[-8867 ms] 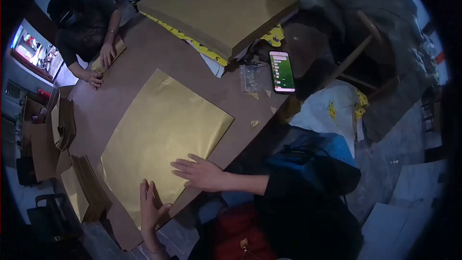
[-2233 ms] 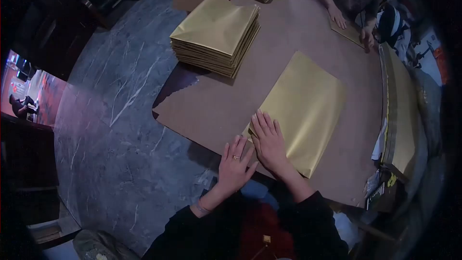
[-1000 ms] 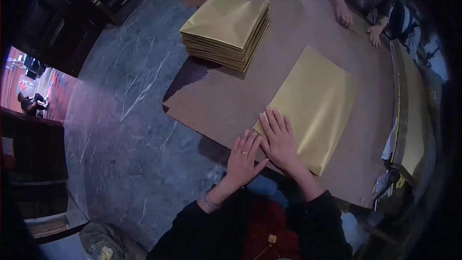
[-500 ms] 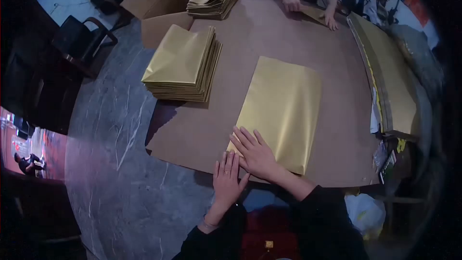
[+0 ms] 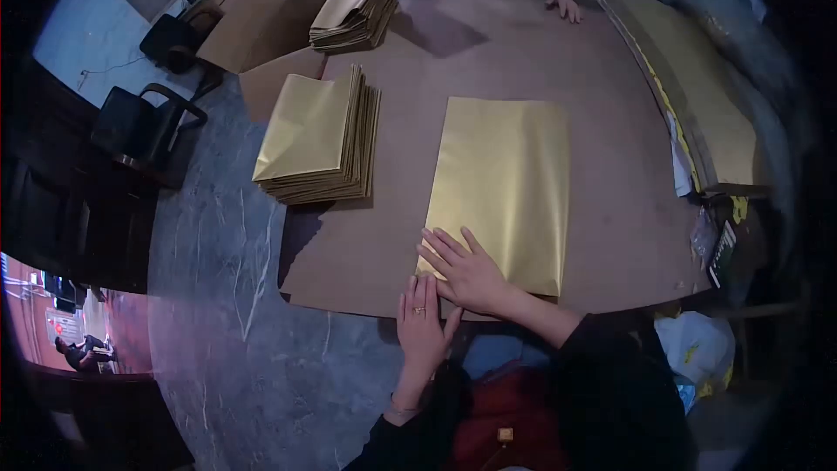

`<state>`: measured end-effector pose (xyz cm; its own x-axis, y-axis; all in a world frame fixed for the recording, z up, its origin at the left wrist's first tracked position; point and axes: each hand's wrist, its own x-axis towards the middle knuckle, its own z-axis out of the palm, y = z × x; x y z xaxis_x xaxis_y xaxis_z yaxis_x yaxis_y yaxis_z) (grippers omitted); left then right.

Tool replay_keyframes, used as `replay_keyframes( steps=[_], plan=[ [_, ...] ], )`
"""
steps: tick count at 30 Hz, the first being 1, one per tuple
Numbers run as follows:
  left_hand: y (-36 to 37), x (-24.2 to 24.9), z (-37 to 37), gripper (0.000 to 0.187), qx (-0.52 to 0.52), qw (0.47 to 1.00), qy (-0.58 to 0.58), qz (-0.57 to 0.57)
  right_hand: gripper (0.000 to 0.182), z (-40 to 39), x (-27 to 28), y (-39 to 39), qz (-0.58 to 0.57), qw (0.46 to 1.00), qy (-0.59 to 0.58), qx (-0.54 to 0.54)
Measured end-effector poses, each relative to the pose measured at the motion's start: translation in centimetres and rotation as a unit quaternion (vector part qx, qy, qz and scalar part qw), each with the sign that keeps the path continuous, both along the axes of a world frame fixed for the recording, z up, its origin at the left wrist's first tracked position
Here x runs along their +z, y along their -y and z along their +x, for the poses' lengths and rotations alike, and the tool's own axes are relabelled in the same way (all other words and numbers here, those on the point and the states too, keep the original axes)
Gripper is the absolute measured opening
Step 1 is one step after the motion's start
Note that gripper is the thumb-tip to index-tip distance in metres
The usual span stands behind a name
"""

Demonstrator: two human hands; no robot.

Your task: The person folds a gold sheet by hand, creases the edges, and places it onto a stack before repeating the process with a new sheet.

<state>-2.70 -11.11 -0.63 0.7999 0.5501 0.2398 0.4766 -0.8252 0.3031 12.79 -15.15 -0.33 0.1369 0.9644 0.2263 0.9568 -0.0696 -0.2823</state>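
Observation:
A large gold paper piece (image 5: 501, 179) lies flat on the brown board-covered table (image 5: 610, 244). My right hand (image 5: 466, 275) rests flat on its lower left part, with the fingers spread. My left hand (image 5: 423, 323) lies at the sheet's lower left corner and the table's near edge, its fingers stretched out close to my right palm. It wears a ring. Neither hand grips anything that I can see. To the left stands a tall stack of folded gold paper (image 5: 309, 135), and behind it a smaller stack (image 5: 351, 13).
An open cardboard box (image 5: 279, 70) is at the back left. Long gold-and-grey stacked sheets (image 5: 689, 87) line the right side. A co-worker's hand (image 5: 565, 5) rests at the far edge. Dark chairs (image 5: 139, 126) stand at left; a white bag (image 5: 697, 344) is below right.
The view has shifted, showing more of the room at the back left. The co-worker's folded piece is no longer visible, and only one of their hands shows. My hands remain on the gold paper's corner.

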Motion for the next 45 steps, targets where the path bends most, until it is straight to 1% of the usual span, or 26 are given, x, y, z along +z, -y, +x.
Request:
replay_keyframes(
  steps=[3, 4, 7, 8, 10, 12, 14, 19, 26, 29, 32, 33, 36, 38, 41, 45],
  plan=[
    [-0.2, 0.2, 0.0, 0.068, -0.006, 1.0, -0.007, -0.002, 0.055, -0.1, 0.0, 0.0, -0.001, 1.0, 0.002, -0.007],
    [-0.2, -0.2, 0.1, 0.069, -0.006, 1.0, 0.014, 0.005, 0.055, -0.1, -0.1, 0.0, 0.0, 1.0, 0.001, -0.009],
    [-0.3, -0.1, -0.2, 0.07, -0.014, 1.0, 0.003, 0.015, 0.055, -0.2, -0.6, -0.1, 0.011, 1.0, 0.0, -0.014],
    [-0.3, 0.2, -0.1, 0.067, -0.013, 1.0, -0.01, -0.01, 0.055, -0.2, -0.7, 0.0, 0.011, 1.0, 0.0, -0.015],
    [-0.3, -0.1, -0.1, 0.067, -0.015, 1.0, 0.0, -0.012, 0.055, -0.1, -0.1, 0.0, -0.004, 1.0, -0.002, -0.011],
    [-0.2, -0.3, -0.1, 0.067, -0.016, 1.0, 0.011, -0.014, 0.055, -0.1, -0.3, 0.1, 0.014, 1.0, -0.004, -0.013],
    [-0.2, -0.3, -0.1, 0.069, -0.007, 1.0, 0.005, 0.022, 0.055, -0.1, -0.5, 0.0, 0.02, 1.0, -0.003, -0.015],
    [-0.1, 0.2, 0.0, 0.069, -0.003, 1.0, -0.009, 0.015, 0.054, -0.1, -0.1, 0.2, 0.02, 1.0, -0.005, -0.014],
    [-0.2, 0.0, 0.0, 0.07, -0.003, 1.0, -0.009, 0.005, 0.058, -0.1, -0.2, 0.1, -0.006, 1.0, 0.001, -0.007],
    [-0.3, -0.4, -0.2, 0.069, -0.007, 1.0, 0.015, 0.017, 0.058, -0.1, 0.2, 0.1, -0.02, 1.0, 0.015, -0.006],
    [-0.3, -0.4, 0.0, 0.069, 0.003, 1.0, 0.025, 0.015, 0.058, -0.1, -0.3, 0.1, -0.012, 1.0, 0.02, -0.006],
    [-0.3, -0.3, 0.0, 0.069, 0.003, 1.0, 0.017, 0.018, 0.058, -0.1, 0.3, 0.1, -0.017, 1.0, 0.002, -0.005],
    [-0.2, -0.2, -0.1, 0.069, 0.009, 1.0, 0.012, 0.018, 0.058, -0.2, 0.5, 0.1, -0.027, 0.999, 0.024, -0.008],
    [-0.2, -0.2, -0.2, 0.068, 0.013, 1.0, 0.015, 0.017, 0.059, -0.2, 0.1, 0.0, -0.022, 1.0, 0.01, -0.004],
    [-0.3, -0.2, -0.2, 0.067, 0.006, 1.0, 0.012, 0.017, 0.062, -0.1, -0.4, 0.0, -0.018, 1.0, 0.012, -0.01],
    [-0.3, -0.3, -0.1, 0.067, -0.003, 1.0, 0.02, 0.017, 0.062, -0.1, -0.2, 0.1, -0.013, 1.0, 0.01, -0.004]
  ],
)
